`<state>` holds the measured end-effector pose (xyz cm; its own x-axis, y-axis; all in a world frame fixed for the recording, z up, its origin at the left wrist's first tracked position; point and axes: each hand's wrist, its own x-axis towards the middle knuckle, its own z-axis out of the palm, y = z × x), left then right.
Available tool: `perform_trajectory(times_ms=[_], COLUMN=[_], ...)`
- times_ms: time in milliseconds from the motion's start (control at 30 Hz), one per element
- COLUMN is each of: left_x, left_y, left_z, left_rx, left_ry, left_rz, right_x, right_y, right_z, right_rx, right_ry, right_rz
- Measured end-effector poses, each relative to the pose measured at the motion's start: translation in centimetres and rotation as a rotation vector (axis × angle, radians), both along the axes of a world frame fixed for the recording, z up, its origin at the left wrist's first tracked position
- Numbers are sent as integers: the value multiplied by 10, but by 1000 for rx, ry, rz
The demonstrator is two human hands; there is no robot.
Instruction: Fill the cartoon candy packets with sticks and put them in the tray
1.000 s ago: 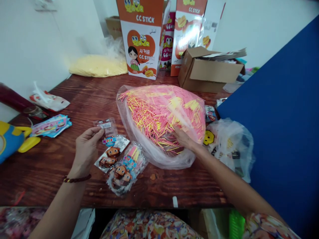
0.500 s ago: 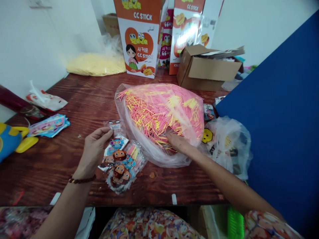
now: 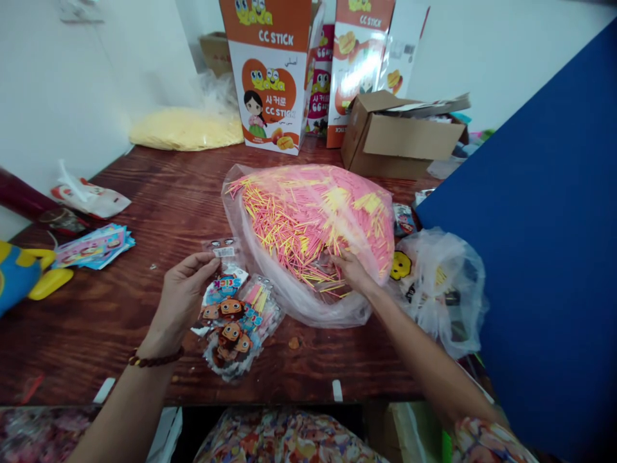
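Note:
My left hand [image 3: 189, 286] pinches the upper edge of a small clear printed packet [image 3: 225, 252] between thumb and fingers. Below it lies a loose heap of similar packets [image 3: 236, 334] with brown cartoon figures, one showing pink and yellow sticks inside. In front of me a large clear plastic bag [image 3: 308, 308] lies open toward me, full of thin pink and yellow sticks [image 3: 284, 225]. Inside the bag's mouth, my right hand [image 3: 353, 271] is at the near edge of the sticks, fingers curled together. What its fingertips hold is hard to see.
Behind the bag stand printed CC Stick boxes [image 3: 270, 83] and an open brown carton [image 3: 409, 138]. A knotted plastic bag [image 3: 448, 289] sits at right beside a blue panel [image 3: 544, 244]. At left are flat printed wrappers [image 3: 96, 245], a tissue pack [image 3: 91, 198] and a blue-yellow toy [image 3: 22, 273].
My right hand has drawn slightly to the right within the bag, its fingers now more in view. My left hand keeps its pinch on the packet. The camera view has shifted slightly.

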<state>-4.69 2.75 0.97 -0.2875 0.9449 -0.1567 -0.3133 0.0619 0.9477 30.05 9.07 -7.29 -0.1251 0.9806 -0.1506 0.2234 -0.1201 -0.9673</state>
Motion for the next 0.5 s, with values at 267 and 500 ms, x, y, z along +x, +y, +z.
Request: perform_trajectory(times_ms=[267, 500], left_x=[3, 4], left_y=[-1, -1], left_z=[4, 4], left_rx=[26, 7], left_ry=[-13, -26], left_rz=[-20, -23], right_x=[-15, -15], right_y=[-9, -12], right_z=[-15, -31], right_rx=[137, 154], right_ry=[59, -81], right_rz=[-148, -167])
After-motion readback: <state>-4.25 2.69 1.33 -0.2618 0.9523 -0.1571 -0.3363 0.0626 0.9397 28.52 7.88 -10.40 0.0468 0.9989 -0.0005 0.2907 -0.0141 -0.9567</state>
